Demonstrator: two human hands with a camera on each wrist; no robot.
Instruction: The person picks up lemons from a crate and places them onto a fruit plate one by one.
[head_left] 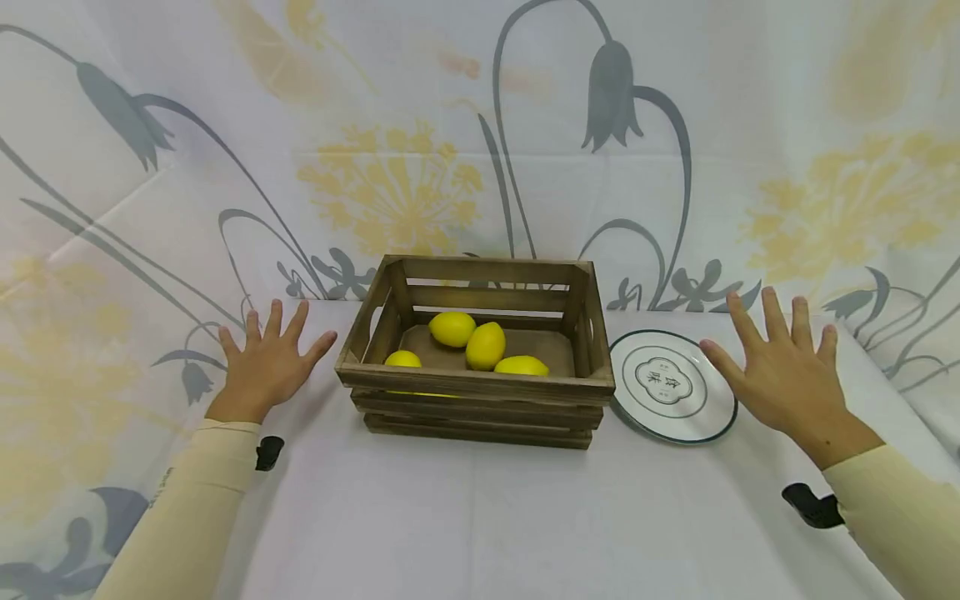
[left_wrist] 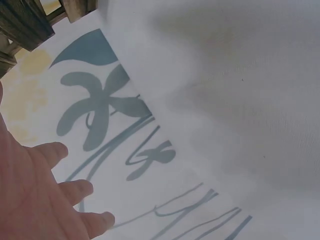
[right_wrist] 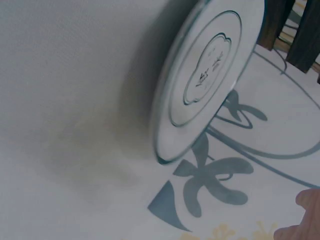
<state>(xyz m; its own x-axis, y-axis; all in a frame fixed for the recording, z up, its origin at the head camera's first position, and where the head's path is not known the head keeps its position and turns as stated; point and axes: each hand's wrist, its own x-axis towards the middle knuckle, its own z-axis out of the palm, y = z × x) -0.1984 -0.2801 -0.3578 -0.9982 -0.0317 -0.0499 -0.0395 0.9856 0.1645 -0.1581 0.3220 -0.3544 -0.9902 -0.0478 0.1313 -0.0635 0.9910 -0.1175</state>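
A brown slatted wooden crate [head_left: 480, 408] stands mid-table in the head view, with several yellow lemons [head_left: 486, 346] inside, some partly hidden by its front wall. Just right of it lies a white plate [head_left: 705, 421] with a dark rim and printed characters at its centre. My left hand [head_left: 266, 367] is spread flat, palm down, left of the crate and apart from it. To the right of the plate my right hand [head_left: 791, 379] is held with fingers spread, thumb close to the plate's rim in this view. Both hands hold nothing.
A white cloth [head_left: 450, 525] covers the table. Behind it hangs a curtain [head_left: 735, 100] printed with grey flowers and yellow blooms, which also runs along the left side. Dark straps [head_left: 813, 506] show under the sleeves at both wrists.
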